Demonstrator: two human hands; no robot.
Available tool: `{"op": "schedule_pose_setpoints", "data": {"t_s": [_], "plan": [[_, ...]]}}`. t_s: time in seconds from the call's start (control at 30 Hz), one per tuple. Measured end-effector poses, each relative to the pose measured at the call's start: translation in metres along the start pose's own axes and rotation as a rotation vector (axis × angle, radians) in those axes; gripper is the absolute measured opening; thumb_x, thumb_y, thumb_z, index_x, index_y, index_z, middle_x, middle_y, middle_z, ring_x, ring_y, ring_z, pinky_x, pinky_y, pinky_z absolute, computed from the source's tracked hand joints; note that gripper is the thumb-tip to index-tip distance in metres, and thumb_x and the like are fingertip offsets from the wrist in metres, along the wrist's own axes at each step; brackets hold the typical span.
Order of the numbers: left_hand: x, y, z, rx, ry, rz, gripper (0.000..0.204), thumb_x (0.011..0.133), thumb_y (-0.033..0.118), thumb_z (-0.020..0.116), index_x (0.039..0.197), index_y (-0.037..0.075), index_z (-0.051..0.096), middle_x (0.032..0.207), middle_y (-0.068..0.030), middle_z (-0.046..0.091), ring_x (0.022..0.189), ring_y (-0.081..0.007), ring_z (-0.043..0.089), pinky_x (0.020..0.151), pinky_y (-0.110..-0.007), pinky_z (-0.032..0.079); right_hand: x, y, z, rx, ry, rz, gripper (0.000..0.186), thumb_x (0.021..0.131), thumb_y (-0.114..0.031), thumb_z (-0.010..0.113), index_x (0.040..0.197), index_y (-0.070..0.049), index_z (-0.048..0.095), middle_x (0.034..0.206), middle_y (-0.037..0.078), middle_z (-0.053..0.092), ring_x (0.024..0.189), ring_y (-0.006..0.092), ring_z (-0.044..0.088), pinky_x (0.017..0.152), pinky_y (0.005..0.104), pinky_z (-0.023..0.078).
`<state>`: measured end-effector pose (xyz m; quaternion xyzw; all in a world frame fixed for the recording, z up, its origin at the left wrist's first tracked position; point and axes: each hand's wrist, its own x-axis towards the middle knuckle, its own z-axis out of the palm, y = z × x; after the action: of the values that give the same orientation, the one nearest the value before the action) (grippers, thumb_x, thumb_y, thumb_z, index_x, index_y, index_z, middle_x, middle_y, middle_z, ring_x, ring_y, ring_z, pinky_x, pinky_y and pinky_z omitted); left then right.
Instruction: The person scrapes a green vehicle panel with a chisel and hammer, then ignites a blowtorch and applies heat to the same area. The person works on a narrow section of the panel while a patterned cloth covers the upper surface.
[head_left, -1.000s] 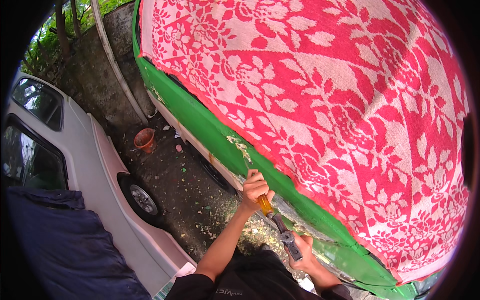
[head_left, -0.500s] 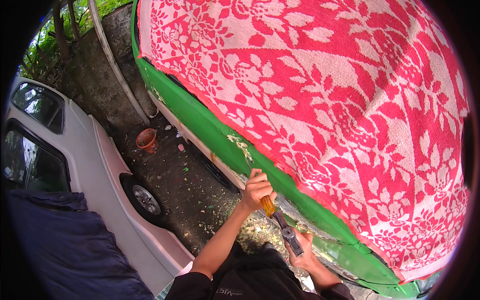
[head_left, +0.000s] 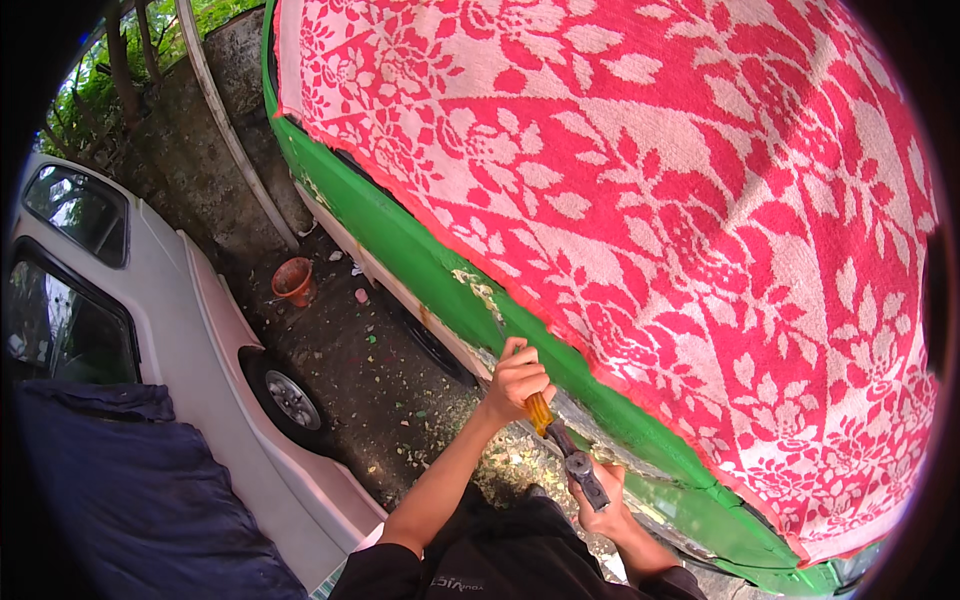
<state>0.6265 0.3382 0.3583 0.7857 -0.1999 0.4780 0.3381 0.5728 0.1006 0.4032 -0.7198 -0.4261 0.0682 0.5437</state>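
Note:
My left hand (head_left: 517,378) grips the orange handle of a screwdriver (head_left: 538,410), its tip against the edge of a green car body (head_left: 420,260) where the paint is chipped. Just below it, my right hand (head_left: 600,495) holds dark metal pliers (head_left: 578,467), jaws pointing up toward the screwdriver handle. A red and white flowered blanket (head_left: 640,190) covers the top of the green car, its hem hanging just above my hands.
A white car (head_left: 190,330) with a dark blue cover (head_left: 120,490) stands on the left, its wheel (head_left: 290,398) close by. Between the cars lies dirt ground with litter and an overturned clay pot (head_left: 293,280). A stone wall and a slanted pole (head_left: 225,130) are behind.
Both hands have stayed at the same spot on the car edge; the screwdriver and pliers shifted only slightly. The view moved a little.

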Motion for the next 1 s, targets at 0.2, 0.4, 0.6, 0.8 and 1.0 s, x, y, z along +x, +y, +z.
{"op": "schedule_pose_setpoints", "data": {"t_s": [0.2,0.4,0.6,0.8,1.0], "plan": [[0.003,-0.003,-0.002,-0.032,0.039,0.005,0.031,0.060,0.000,0.065,0.053,0.007,0.035,0.054,-0.0046,0.037,0.059,-0.0227,0.041,0.072,-0.039,0.037,-0.002,0.010,0.006,-0.038,-0.079,-0.056,0.009,0.078,-0.004,0.059,0.086,-0.002,0.057,0.057,0.012,0.043,0.044,0.0343,0.045,0.046,0.0405,0.036],[0.014,0.000,-0.015,-0.134,0.142,-0.015,0.032,0.054,-0.003,0.061,0.056,0.006,0.031,0.053,-0.0037,0.033,0.056,-0.0233,0.038,0.068,-0.037,0.036,0.006,0.024,0.007,-0.043,-0.087,-0.285,0.016,0.088,-0.017,0.057,0.086,-0.001,0.060,0.057,0.010,0.048,0.045,0.0316,0.052,0.046,0.0405,0.042],[0.013,-0.002,-0.022,-0.166,0.166,-0.035,0.034,0.053,-0.003,0.061,0.057,0.007,0.029,0.052,-0.0036,0.032,0.056,-0.0235,0.039,0.067,-0.036,0.036,0.026,0.005,0.005,-0.285,-0.245,-0.269,0.022,0.091,-0.025,0.064,0.085,-0.006,0.057,0.061,0.008,0.054,0.047,0.0286,0.055,0.044,0.0400,0.044],[0.008,-0.006,-0.025,-0.161,0.161,-0.028,0.033,0.054,-0.003,0.061,0.057,0.007,0.030,0.052,-0.0032,0.033,0.055,-0.0231,0.039,0.067,-0.036,0.037,0.018,-0.016,0.004,-0.051,-0.186,-0.510,0.022,0.095,-0.024,0.058,0.084,-0.005,0.061,0.059,0.008,0.052,0.045,0.0283,0.054,0.041,0.0406,0.042],[0.011,-0.005,-0.027,-0.167,0.147,-0.022,0.033,0.054,-0.002,0.061,0.056,0.007,0.030,0.051,-0.0034,0.032,0.054,-0.0229,0.039,0.067,-0.036,0.036,0.019,-0.019,0.009,-0.185,-0.197,-0.254,0.019,0.094,-0.020,0.059,0.087,-0.003,0.059,0.059,0.010,0.052,0.046,0.0305,0.055,0.043,0.0401,0.045]]}}
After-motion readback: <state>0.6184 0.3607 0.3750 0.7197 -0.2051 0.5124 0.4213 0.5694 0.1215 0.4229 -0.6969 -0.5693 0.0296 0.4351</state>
